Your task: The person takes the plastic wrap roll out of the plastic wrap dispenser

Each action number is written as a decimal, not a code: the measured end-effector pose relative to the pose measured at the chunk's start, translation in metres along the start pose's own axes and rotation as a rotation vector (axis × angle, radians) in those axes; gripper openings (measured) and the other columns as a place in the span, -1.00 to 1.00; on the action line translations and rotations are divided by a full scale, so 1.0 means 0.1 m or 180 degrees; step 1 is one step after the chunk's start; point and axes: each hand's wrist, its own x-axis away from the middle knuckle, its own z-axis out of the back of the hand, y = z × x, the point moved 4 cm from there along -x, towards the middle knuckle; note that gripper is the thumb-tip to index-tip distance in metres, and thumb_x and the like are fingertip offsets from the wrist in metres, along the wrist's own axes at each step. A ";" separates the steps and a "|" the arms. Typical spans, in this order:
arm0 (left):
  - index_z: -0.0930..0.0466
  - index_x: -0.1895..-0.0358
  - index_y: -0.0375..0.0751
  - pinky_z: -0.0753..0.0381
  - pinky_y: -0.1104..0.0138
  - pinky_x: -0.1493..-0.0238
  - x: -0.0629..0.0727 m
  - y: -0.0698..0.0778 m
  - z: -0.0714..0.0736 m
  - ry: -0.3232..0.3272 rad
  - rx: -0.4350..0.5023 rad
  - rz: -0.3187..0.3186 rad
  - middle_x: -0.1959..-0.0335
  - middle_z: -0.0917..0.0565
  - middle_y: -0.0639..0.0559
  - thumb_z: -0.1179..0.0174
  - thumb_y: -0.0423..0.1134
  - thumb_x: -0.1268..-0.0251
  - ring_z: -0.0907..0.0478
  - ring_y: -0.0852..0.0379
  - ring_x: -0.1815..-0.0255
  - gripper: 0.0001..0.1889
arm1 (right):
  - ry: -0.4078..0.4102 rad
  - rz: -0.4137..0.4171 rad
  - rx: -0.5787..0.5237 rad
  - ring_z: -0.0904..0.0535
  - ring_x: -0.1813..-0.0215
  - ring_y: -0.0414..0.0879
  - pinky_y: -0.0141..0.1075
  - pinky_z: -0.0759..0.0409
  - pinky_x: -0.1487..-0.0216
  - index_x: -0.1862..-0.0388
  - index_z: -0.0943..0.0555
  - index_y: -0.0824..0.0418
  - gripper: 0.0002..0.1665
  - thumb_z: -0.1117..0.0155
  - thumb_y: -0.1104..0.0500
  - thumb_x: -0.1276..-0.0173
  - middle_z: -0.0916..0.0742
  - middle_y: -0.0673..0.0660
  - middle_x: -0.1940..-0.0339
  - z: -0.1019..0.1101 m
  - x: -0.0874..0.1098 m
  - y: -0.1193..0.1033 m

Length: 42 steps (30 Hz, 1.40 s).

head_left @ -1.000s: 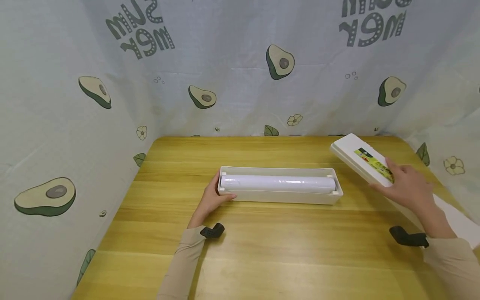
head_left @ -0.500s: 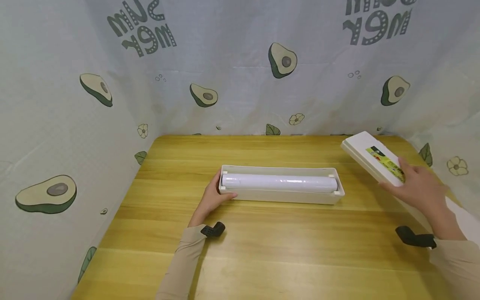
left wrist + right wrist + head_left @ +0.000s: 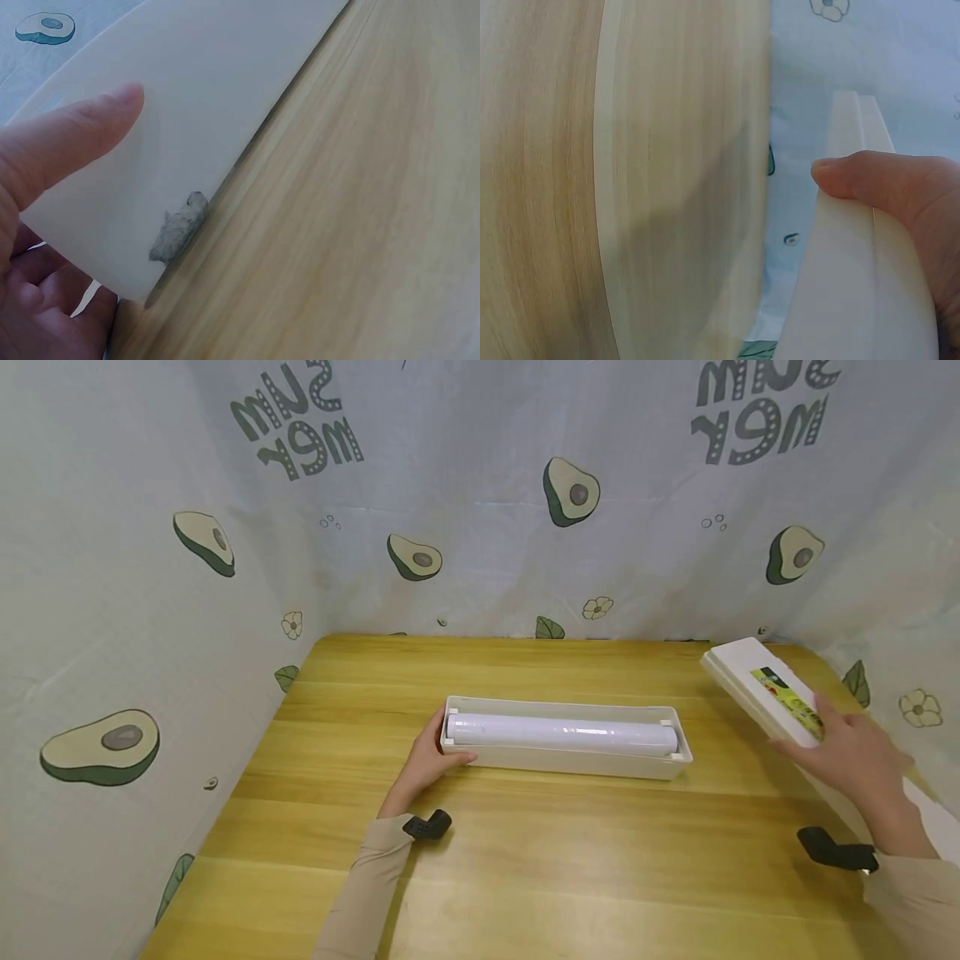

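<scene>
Centrally in the head view, an uncovered, long white plastic box (image 3: 570,763) rests on the yellow wood-grain table (image 3: 600,860), a glossy white cylindrical roll (image 3: 562,734) inside. The left hand (image 3: 426,763) grips the box's left end, thumb against the front wall. At the frame's right side, the right hand (image 3: 862,764) clasps a long white lid (image 3: 738,664) bearing a yellow-green label (image 3: 786,702), thumb across its side.

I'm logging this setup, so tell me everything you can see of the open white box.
The open white box is long, narrow and plastic-looking, with a ragged grey patch low on its near wall. It rests on the wooden table, open side up. A shiny white roll lies inside. The left hand grips its left end, thumb on the near wall.
</scene>
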 end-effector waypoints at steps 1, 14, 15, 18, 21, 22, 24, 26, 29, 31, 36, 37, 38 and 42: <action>0.11 -0.51 -0.12 -0.35 0.04 -0.31 0.00 0.00 0.00 0.0001 -0.0003 0.0019 -0.43 -0.24 -0.19 -0.42 -0.38 0.05 -0.32 -0.11 -0.33 0.06 | -0.0014 -0.0022 -0.0015 -0.24 0.08 0.61 0.40 -0.25 0.30 -0.49 0.23 0.33 0.24 -0.13 -0.35 -0.18 -0.28 0.72 -0.04 -0.01 -0.01 0.02; 0.10 -0.49 -0.25 -0.37 0.05 -0.30 0.13 0.26 0.02 -0.0075 -0.0072 0.0116 -0.38 -0.28 -0.27 -0.38 -0.41 0.01 -0.35 -0.15 -0.29 0.01 | -0.0116 -0.0402 -0.0127 -0.11 0.05 0.73 0.61 -0.05 0.18 -0.47 0.38 0.27 0.26 -0.05 -0.37 -0.20 -0.16 0.78 -0.04 -0.03 -0.03 0.23; 0.09 -0.49 -0.25 -0.37 0.05 -0.29 0.13 0.27 0.02 -0.0071 -0.0072 0.0115 -0.38 -0.28 -0.27 -0.38 -0.40 0.02 -0.35 -0.15 -0.29 0.02 | -0.0129 -0.0426 -0.0121 -0.11 0.04 0.73 0.61 -0.05 0.17 -0.47 0.39 0.27 0.26 -0.04 -0.39 -0.20 -0.15 0.78 -0.04 -0.03 -0.03 0.24; 0.10 -0.50 -0.22 -0.37 0.06 -0.30 0.12 0.24 0.02 -0.0093 -0.0044 0.0139 -0.39 -0.27 -0.26 -0.38 -0.41 0.01 -0.34 -0.14 -0.30 0.02 | -0.0141 -0.0468 -0.0103 -0.11 0.03 0.74 0.62 -0.04 0.15 -0.46 0.40 0.28 0.26 -0.03 -0.39 -0.20 -0.15 0.78 -0.03 -0.03 -0.04 0.27; 0.11 -0.50 -0.20 -0.36 0.06 -0.30 0.12 0.23 0.02 -0.0099 -0.0035 0.0152 -0.40 -0.26 -0.25 -0.38 -0.41 0.02 -0.33 -0.14 -0.31 0.03 | -0.0155 -0.0498 -0.0088 -0.10 0.00 0.77 0.63 -0.03 0.12 -0.46 0.40 0.30 0.26 0.00 -0.41 -0.21 -0.14 0.80 -0.03 -0.02 -0.02 0.27; 0.11 -0.50 -0.20 -0.36 0.06 -0.30 0.12 0.24 0.02 -0.0098 -0.0035 0.0154 -0.40 -0.26 -0.24 -0.38 -0.41 0.01 -0.33 -0.14 -0.31 0.02 | -0.0162 -0.0511 -0.0087 -0.09 -0.01 0.77 0.63 -0.02 0.11 -0.45 0.40 0.30 0.26 0.01 -0.41 -0.21 -0.14 0.80 -0.03 -0.01 -0.02 0.27; 0.10 -0.50 -0.20 -0.37 0.06 -0.30 0.13 0.25 0.02 -0.0095 -0.0036 0.0143 -0.39 -0.27 -0.25 -0.38 -0.41 0.01 -0.34 -0.14 -0.30 0.02 | -0.0204 -0.0555 -0.0071 -0.08 -0.03 0.78 0.63 -0.02 0.09 -0.45 0.42 0.31 0.27 0.03 -0.43 -0.21 -0.12 0.81 -0.05 -0.01 -0.02 0.28; 0.10 -0.50 -0.21 -0.37 0.06 -0.29 0.12 0.25 0.02 -0.0099 -0.0030 0.0132 -0.39 -0.27 -0.25 -0.38 -0.42 0.01 -0.34 -0.14 -0.29 0.02 | -0.0246 -0.0600 -0.0067 -0.07 -0.05 0.78 0.62 -0.02 0.07 -0.44 0.43 0.32 0.27 0.04 -0.43 -0.22 -0.10 0.81 -0.06 -0.01 -0.02 0.30; 0.10 -0.50 -0.21 -0.36 0.05 -0.31 0.12 0.26 0.02 -0.0109 -0.0014 0.0135 -0.39 -0.27 -0.25 -0.37 -0.42 0.01 -0.33 -0.15 -0.30 0.02 | -0.0293 -0.0658 -0.0067 -0.05 -0.06 0.79 0.62 -0.02 0.06 -0.44 0.45 0.32 0.28 0.05 -0.44 -0.22 -0.08 0.82 -0.07 -0.01 -0.02 0.33; 0.10 -0.50 -0.20 -0.35 0.05 -0.32 0.12 0.26 0.02 -0.0106 -0.0001 0.0151 -0.40 -0.26 -0.25 -0.37 -0.42 0.01 -0.32 -0.15 -0.31 0.02 | -0.0302 -0.0670 -0.0071 -0.05 -0.06 0.80 0.63 -0.02 0.07 -0.44 0.45 0.32 0.28 0.05 -0.44 -0.22 -0.07 0.83 -0.07 -0.01 -0.02 0.36; 0.11 -0.49 -0.22 -0.35 0.05 -0.32 0.11 0.26 0.02 -0.0087 -0.0009 0.0159 -0.41 -0.24 -0.25 -0.37 -0.44 0.01 -0.32 -0.16 -0.31 0.02 | -0.0292 -0.0685 -0.0080 -0.07 -0.04 0.81 0.63 -0.02 0.09 -0.44 0.44 0.33 0.28 0.03 -0.42 -0.21 -0.07 0.84 -0.07 -0.05 -0.03 0.44; 0.11 -0.49 -0.23 -0.35 0.05 -0.31 0.10 0.26 0.02 -0.0083 -0.0011 0.0159 -0.41 -0.24 -0.26 -0.37 -0.44 0.02 -0.33 -0.15 -0.31 0.02 | -0.0298 -0.0685 -0.0084 -0.07 -0.03 0.81 0.63 -0.02 0.09 -0.44 0.44 0.33 0.29 0.03 -0.43 -0.20 -0.06 0.84 -0.07 -0.06 -0.04 0.46; 0.11 -0.49 -0.24 -0.36 0.05 -0.31 0.10 0.26 0.02 -0.0080 -0.0017 0.0149 -0.41 -0.24 -0.26 -0.37 -0.45 0.02 -0.33 -0.15 -0.31 0.02 | -0.0301 -0.0696 -0.0086 -0.07 -0.03 0.81 0.62 -0.02 0.09 -0.44 0.44 0.33 0.29 0.02 -0.42 -0.21 -0.06 0.84 -0.07 -0.07 -0.03 0.48; 0.09 -0.49 -0.23 -0.37 0.06 -0.30 0.07 0.20 0.01 -0.0058 0.0004 0.0150 -0.41 -0.25 -0.25 -0.38 -0.44 0.03 -0.34 -0.14 -0.30 0.02 | -0.0350 -0.0743 -0.0074 -0.10 0.01 0.78 0.59 -0.08 0.10 -0.43 0.44 0.36 0.32 0.02 -0.44 -0.19 -0.08 0.84 -0.05 -0.13 -0.01 0.56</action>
